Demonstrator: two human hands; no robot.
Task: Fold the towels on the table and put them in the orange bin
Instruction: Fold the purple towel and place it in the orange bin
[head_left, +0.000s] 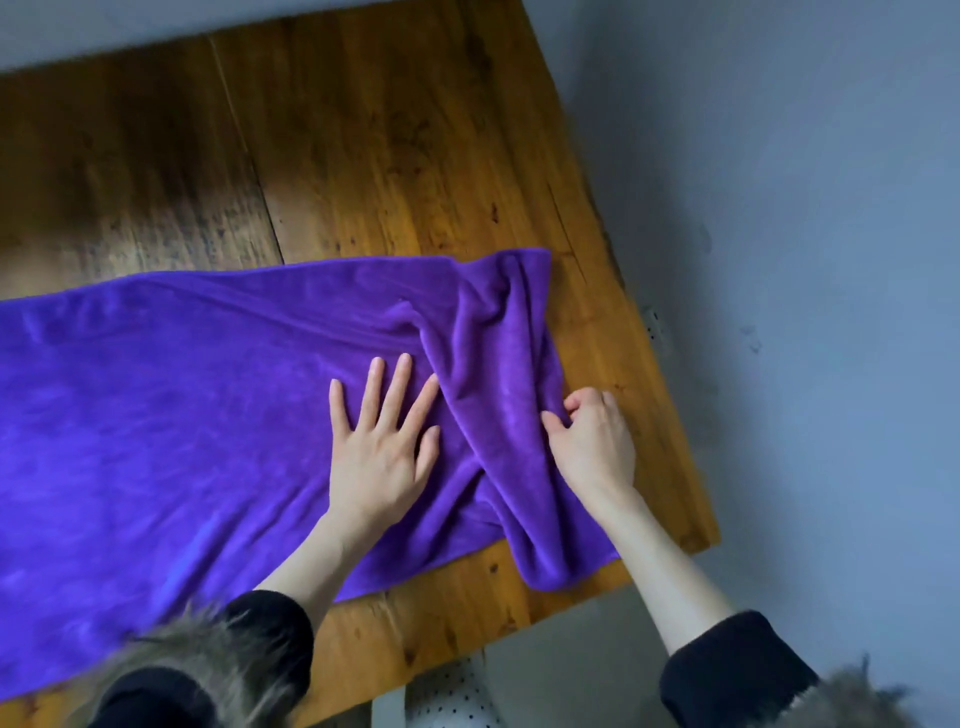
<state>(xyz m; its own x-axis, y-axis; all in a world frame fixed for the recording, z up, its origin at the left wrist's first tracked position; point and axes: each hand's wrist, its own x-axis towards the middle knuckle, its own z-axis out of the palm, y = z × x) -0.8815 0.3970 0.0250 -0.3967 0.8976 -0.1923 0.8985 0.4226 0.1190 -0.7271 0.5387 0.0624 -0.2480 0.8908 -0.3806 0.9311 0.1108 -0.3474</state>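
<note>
Your left hand (382, 447) lies flat on the purple towel (182, 415), fingers straight and spread, palm pressing the cloth down onto the worktop (363, 156). Your right hand (592, 441) sits just beside it at the towel's right end, fingers curled in, pinching a bunched fold of the fabric near the edge. Both forearms are bare, with black sleeves (727, 670) pushed up; fuzzy grey-brown trim shows at the cuffs, blurred.

Towel: plush, soft nap, deep purple, long rectangle running from the left frame edge across the near half of the worktop. Left part lies mostly smooth and flat. Right end is rumpled, with thick rounded ridges rising between your two hands and a rolled lump hanging just over the near edge of the worktop.

Worktop: wide wooden planks, orange-brown, glossy, dark stains and grain marks, seam lines between boards, slightly uneven right edge. Far half is bare wood.

Beyond the right edge is a plain grey floor (805, 260). Below the near edge, a white perforated surface (447, 696) shows, partly hidden.
</note>
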